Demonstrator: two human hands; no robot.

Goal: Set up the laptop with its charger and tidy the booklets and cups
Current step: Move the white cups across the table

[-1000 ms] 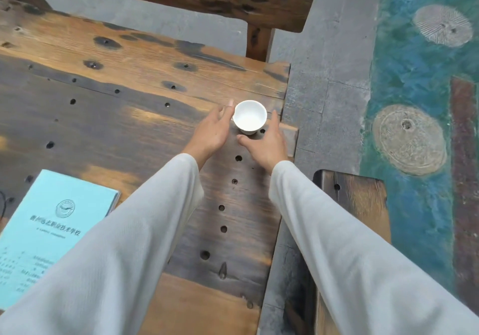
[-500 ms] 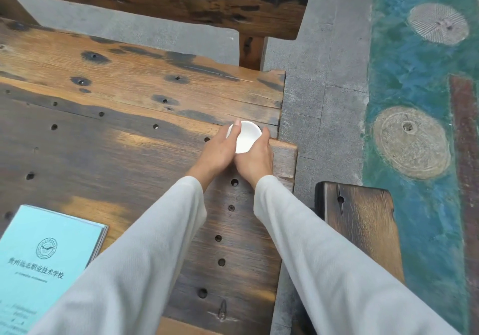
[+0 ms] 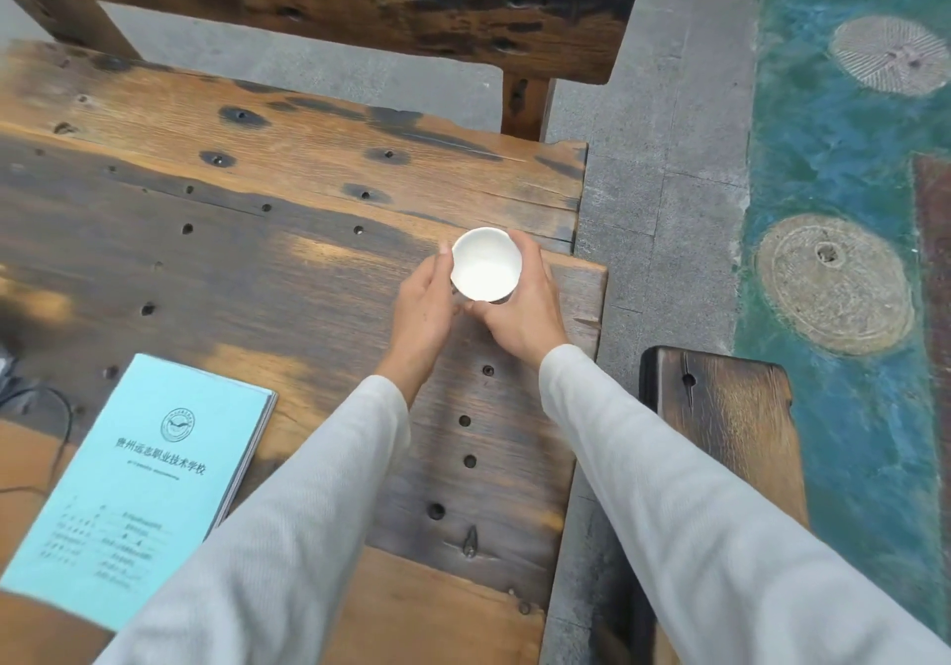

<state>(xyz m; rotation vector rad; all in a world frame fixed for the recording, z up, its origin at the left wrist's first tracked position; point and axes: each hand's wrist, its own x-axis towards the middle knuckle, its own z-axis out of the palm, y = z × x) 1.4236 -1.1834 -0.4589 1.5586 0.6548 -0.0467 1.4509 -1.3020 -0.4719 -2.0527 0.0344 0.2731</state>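
Table: weathered, dark-stained wooden plank table (image 3: 216, 263) on grey stone paving.
Booklet: pale turquoise paper booklet (image 3: 139, 489) flat near the table's near left edge.
Hands: left hand (image 3: 424, 304) and right hand (image 3: 525, 311) cup the cup together.
Cup: small white ceramic cup (image 3: 486, 264), upright, near the table's right edge.

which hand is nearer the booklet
Left. The left hand is on the cup's left side, toward the booklet; the right hand is on the cup's far side from it.
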